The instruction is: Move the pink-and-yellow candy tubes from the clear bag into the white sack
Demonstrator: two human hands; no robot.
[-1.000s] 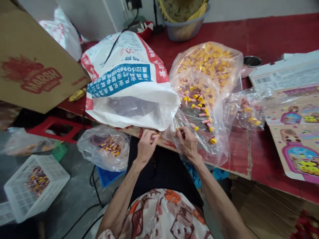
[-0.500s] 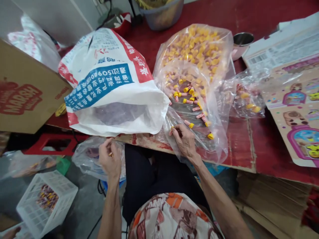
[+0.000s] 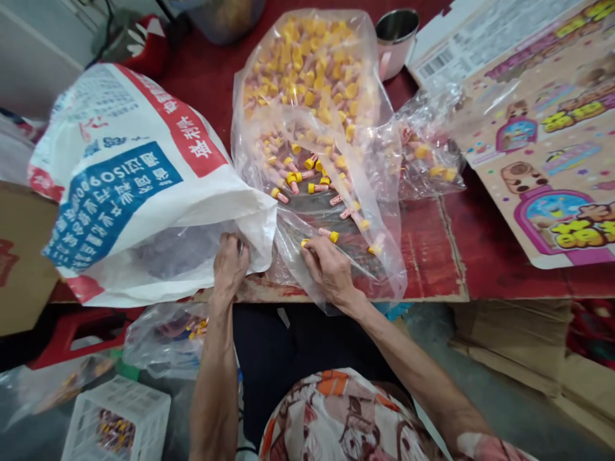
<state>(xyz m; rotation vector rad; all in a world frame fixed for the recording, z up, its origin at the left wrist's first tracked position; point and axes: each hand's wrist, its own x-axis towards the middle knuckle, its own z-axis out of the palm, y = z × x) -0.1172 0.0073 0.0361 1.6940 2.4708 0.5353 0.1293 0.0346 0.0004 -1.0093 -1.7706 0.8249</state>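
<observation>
My left hand [image 3: 229,267] reaches into the mouth of a large white printed sack [image 3: 144,192], fingers curled; whatever they hold, if anything, is hidden. At the near edge of a clear plastic bag [image 3: 389,269], my right hand [image 3: 331,267] is closed, with a small tube's yellow cap [image 3: 304,243] showing at its fingertips. That bag holds a heap of small pink-patterned tubes with yellow caps [image 3: 307,70], several lying loose near its opening. One loose tube [image 3: 328,235] rests just beyond my right knuckles.
A pink metal mug [image 3: 398,45] and a printed carton [image 3: 538,147] stand on the red table [image 3: 427,256]. Between carton and large bag lies a smaller clear bag [image 3: 427,157]. Below left are a plastic bag [image 3: 163,346] and a white crate [image 3: 139,397]. A brown carton [image 3: 24,269] stands left.
My left hand has moved up from below the table edge into the sack's mouth. My right hand stays closed by the clear bag. The whole view has shifted to the right.
</observation>
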